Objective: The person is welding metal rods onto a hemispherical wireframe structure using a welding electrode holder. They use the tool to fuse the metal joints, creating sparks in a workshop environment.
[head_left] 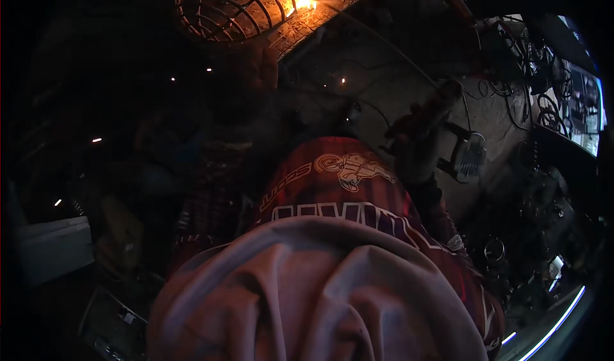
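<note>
At the top, a bright welding arc point(306, 1) burns beside a rounded frame of curved metal bars point(233, 12). A thin welding rod point(384, 41) runs from near the glow down to a dark electrode holder point(444, 95). My right hand point(416, 131), very dark, is closed around that holder, to the right of my body. On the left, darkness swallows my left arm beyond its sleeve point(217, 169). My left hand cannot be made out; a dim reddish shape below the metal frame might be part of it.
The bars rest on a lit work surface point(291, 41). Sparks fly on the left. A ribbed metal object point(470, 157) lies right of my hand. Cables point(511, 99) tangle at the right. A pale box point(54, 249) stands lower left. Loose cloth point(307, 284) hangs below the view.
</note>
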The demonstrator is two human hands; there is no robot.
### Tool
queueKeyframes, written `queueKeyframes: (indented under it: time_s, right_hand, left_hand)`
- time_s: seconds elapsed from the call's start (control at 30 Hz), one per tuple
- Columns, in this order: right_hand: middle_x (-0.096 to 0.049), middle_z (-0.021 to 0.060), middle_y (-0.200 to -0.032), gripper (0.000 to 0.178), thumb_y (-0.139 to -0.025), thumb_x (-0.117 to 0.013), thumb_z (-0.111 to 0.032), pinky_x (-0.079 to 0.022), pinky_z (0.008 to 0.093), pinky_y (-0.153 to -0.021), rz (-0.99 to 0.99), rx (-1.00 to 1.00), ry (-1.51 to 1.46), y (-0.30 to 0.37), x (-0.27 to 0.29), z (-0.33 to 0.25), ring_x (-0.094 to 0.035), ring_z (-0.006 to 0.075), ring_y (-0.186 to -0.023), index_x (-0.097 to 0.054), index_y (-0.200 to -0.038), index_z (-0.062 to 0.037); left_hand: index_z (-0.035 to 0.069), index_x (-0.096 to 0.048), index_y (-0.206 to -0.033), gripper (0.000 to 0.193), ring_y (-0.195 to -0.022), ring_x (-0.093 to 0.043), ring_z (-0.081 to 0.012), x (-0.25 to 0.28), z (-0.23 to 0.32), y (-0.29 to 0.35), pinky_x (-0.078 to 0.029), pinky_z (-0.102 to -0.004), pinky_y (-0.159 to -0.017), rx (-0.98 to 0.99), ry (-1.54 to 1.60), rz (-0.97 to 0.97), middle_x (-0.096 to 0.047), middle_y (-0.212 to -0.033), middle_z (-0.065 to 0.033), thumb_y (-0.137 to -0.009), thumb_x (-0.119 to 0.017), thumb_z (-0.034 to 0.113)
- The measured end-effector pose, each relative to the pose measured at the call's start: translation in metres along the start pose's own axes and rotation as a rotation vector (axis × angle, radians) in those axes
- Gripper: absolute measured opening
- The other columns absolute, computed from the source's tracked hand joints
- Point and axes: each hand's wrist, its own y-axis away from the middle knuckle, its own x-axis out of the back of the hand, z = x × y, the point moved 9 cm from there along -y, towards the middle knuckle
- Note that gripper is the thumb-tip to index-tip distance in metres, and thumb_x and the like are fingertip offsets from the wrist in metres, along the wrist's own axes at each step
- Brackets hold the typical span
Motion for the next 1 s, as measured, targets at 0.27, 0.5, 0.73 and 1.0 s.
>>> queueKeyframes:
  time_s: [0.27, 0.5, 0.73, 1.0]
  right_hand:
    - [-0.063, 0.0088, -0.098, 0.075, -0.095, -0.074, -0.039, -0.053, 0.0326, -0.072, 0.053, -0.107, -0.202, 0.009, -0.008, 0.004, -0.063, 0.0169, -0.082, -0.038, -0.141, 0.0075]
    - [-0.062, 0.0086, -0.098, 0.075, -0.093, -0.076, -0.039, -0.052, 0.0327, -0.073, 0.056, -0.131, -0.171, 0.009, -0.010, 0.009, -0.061, 0.0162, -0.083, -0.039, -0.142, 0.0042]
    - [-0.062, 0.0082, -0.098, 0.075, -0.093, -0.077, -0.039, -0.052, 0.0326, -0.073, 0.047, -0.188, -0.190, 0.008, -0.012, 0.007, -0.061, 0.0162, -0.083, -0.039, -0.141, 0.0031]
    - [-0.062, 0.0075, -0.097, 0.061, -0.091, -0.075, -0.024, -0.053, 0.0331, -0.072, 0.018, -0.060, 0.081, 0.000, -0.007, -0.005, -0.063, 0.0157, -0.082, -0.044, -0.136, 0.0034]
  left_hand:
    - [0.005, -0.073, -0.102, 0.017, -0.077, -0.070, -0.0363, 0.003, 0.001, 0.005, -0.057, -0.0424, -0.067, -0.053, 0.021, 0.037, -0.072, -0.089, -0.0176, -0.098, -0.065, 0.020]
    - [0.006, -0.074, -0.102, 0.017, -0.084, -0.072, -0.0379, -0.001, -0.004, 0.007, -0.058, -0.0437, -0.071, 0.036, 0.001, -0.002, -0.072, -0.092, -0.0190, -0.098, -0.067, 0.021]
    - [0.014, -0.072, -0.094, 0.019, -0.071, -0.070, -0.0344, -0.001, -0.005, 0.007, -0.056, -0.0447, -0.061, -0.024, -0.063, 0.067, -0.071, -0.079, -0.0131, -0.098, -0.064, 0.030]
    - [0.006, -0.072, -0.106, 0.019, -0.091, -0.072, -0.0286, -0.001, -0.009, 0.013, -0.057, -0.0366, -0.078, 0.036, 0.034, -0.036, -0.072, -0.093, -0.0105, -0.096, -0.068, 0.021]
